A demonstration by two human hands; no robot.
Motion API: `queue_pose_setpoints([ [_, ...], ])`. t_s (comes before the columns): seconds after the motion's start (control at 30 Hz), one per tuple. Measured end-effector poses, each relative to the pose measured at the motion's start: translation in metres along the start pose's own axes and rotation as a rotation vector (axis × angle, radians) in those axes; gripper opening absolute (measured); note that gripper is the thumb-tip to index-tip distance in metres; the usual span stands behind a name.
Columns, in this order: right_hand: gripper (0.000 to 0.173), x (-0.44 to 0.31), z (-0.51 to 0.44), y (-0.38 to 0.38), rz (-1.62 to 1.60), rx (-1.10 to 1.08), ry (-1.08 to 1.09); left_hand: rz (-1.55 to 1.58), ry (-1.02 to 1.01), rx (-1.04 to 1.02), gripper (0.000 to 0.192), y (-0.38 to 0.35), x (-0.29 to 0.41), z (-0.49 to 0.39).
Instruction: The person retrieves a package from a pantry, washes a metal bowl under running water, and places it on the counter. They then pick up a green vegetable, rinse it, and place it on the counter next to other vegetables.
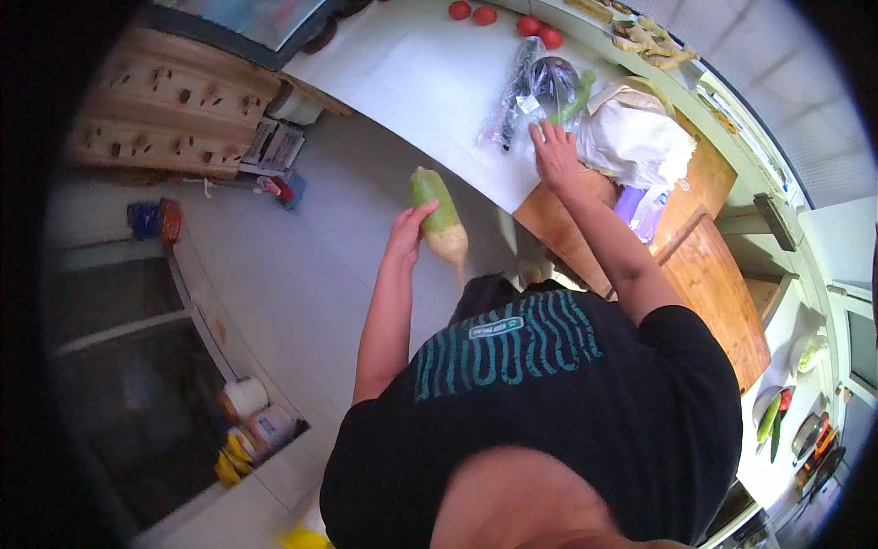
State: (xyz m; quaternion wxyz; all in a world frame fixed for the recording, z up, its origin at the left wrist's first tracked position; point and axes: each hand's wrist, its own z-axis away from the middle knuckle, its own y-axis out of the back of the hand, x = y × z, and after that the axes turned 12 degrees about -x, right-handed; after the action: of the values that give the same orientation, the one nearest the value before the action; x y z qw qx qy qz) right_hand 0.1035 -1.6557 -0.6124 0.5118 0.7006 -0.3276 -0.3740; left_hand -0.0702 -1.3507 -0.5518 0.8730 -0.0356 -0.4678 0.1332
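My left hand [410, 232] grips a large radish [439, 218], green at the top and pale towards its thin root, over the floor beside the counter. My right hand [557, 156] reaches over the white counter [425, 89] with its fingers apart. Its fingertips are at the near edge of a clear plastic bag [511, 117] bearing a label; whether they touch it I cannot tell. A dark purple eggplant [553, 77] shows within the plastic. A long green pepper [577, 96] lies beside the eggplant, just beyond my fingers.
Several tomatoes [485, 15] sit at the counter's back. Ginger root [655, 44] rests on the ledge. Right of my hand are a white cloth [634, 144], a purple package [643, 209] and a wooden cutting board [720, 302]. Bottles [245, 398] stand on the floor at left.
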Motion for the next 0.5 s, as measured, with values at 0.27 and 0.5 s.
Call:
queue_pose_setpoints([
  [0.27, 0.021, 0.100, 0.025, 0.015, -0.094, 0.058, -0.248, -0.243, 0.125, -0.301, 0.053, 0.001, 0.072, -0.151],
  [0.5, 0.044, -0.019, -0.031, 0.085, -0.453, 0.074, -0.229, -0.287, 0.185, -0.463, 0.057, 0.026, 0.121, -0.247],
])
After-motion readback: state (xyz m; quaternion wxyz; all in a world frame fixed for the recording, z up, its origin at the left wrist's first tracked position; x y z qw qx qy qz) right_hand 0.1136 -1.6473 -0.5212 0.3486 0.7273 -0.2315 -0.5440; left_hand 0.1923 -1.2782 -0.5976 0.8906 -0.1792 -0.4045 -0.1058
